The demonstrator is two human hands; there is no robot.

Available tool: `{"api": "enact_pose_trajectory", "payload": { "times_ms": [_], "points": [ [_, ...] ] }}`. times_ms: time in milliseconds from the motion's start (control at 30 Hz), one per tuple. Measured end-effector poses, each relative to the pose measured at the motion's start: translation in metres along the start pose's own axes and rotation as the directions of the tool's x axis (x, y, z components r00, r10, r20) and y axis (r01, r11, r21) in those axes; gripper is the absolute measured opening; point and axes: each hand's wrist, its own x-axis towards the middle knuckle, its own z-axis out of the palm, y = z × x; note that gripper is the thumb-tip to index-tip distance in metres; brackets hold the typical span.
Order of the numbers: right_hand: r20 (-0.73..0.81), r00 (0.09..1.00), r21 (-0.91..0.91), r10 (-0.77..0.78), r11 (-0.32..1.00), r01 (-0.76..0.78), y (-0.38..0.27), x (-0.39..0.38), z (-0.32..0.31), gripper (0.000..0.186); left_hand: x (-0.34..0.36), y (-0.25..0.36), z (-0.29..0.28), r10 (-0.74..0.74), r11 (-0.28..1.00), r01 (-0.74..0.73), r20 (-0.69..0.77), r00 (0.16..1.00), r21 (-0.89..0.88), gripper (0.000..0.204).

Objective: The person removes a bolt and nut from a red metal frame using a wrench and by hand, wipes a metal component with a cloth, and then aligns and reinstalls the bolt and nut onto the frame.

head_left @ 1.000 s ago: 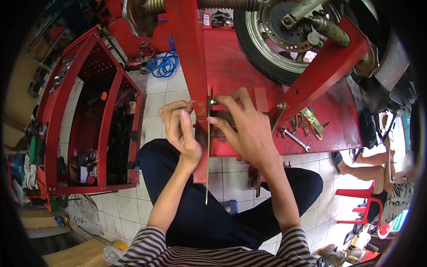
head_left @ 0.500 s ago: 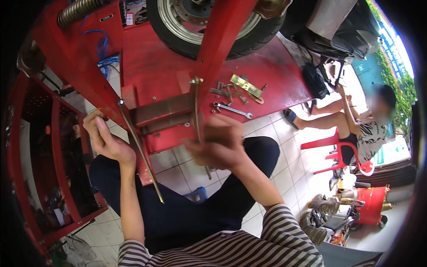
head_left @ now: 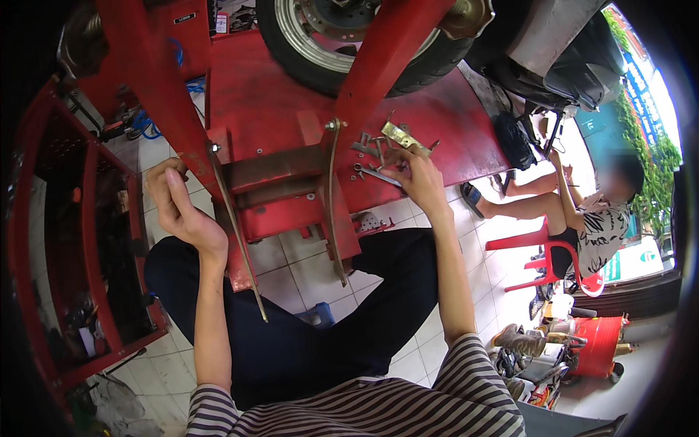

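My left hand [head_left: 182,200] is curled beside the red upright [head_left: 189,138] of a stand; what its fingers hold, if anything, is hidden. Two thin metal bars [head_left: 237,233] [head_left: 333,211] run down from bolts [head_left: 215,148] on the uprights, either side of a dark crosspiece [head_left: 269,169]. My right hand [head_left: 416,178] is bent over loose parts on the red platform [head_left: 451,116], fingertips pinched at the ring spanner [head_left: 370,173]; I cannot make out what they grip. A brass-coloured bracket [head_left: 400,137] and several small fittings lie just beyond.
A motorcycle wheel [head_left: 291,51] stands at the platform's back. A red tool trolley [head_left: 98,255] is at the left. At the right, a person [head_left: 590,226] sits on a red plastic chair [head_left: 524,244], near a red drum [head_left: 597,346]. My crossed legs are below.
My view has swung rightward since the first frame. My right hand has left the left upright's bolt and moved right to the loose parts. My left hand stays beside the upright.
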Motion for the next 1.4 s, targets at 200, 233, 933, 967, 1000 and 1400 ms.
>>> {"api": "enact_pose_trajectory", "payload": {
  "times_ms": [200, 233, 933, 967, 1000, 1400],
  "points": [
    [0.026, 0.990, -0.098, -0.137, 0.985, 0.139, 0.005, 0.000, 0.015, 0.030, 0.002, 0.001, -0.007, 0.028, 0.999, -0.029, 0.021, 0.999, 0.045, 0.026],
    [0.023, 0.990, -0.085, -0.137, 0.987, 0.138, 0.006, -0.001, 0.015, 0.030, 0.000, 0.002, -0.002, -0.010, 1.000, 0.010, -0.023, 1.000, -0.020, 0.026],
    [0.050, 0.988, -0.057, -0.146, 0.987, 0.149, 0.016, -0.003, 0.019, 0.026, -0.001, -0.003, -0.008, 0.033, 0.997, -0.038, 0.068, 0.997, 0.061, 0.028],
    [0.049, 0.993, -0.027, -0.106, 0.994, 0.108, 0.015, -0.003, 0.017, 0.026, -0.002, -0.005, -0.009, 0.038, 0.998, -0.042, 0.074, 0.997, 0.052, 0.028],
    [0.015, 0.993, 0.023, -0.120, 0.993, 0.120, 0.015, -0.003, 0.015, 0.027, -0.002, -0.006, -0.009, 0.043, 0.998, -0.046, 0.079, 0.996, 0.042, 0.028],
    [-0.040, 0.997, 0.810, 0.059, 0.586, -0.002, -0.017, -0.013, -0.028, 0.024, -0.001, 0.001, -0.005, 0.010, 0.999, -0.012, 0.034, 0.999, 0.035, 0.025]
  ]
}}
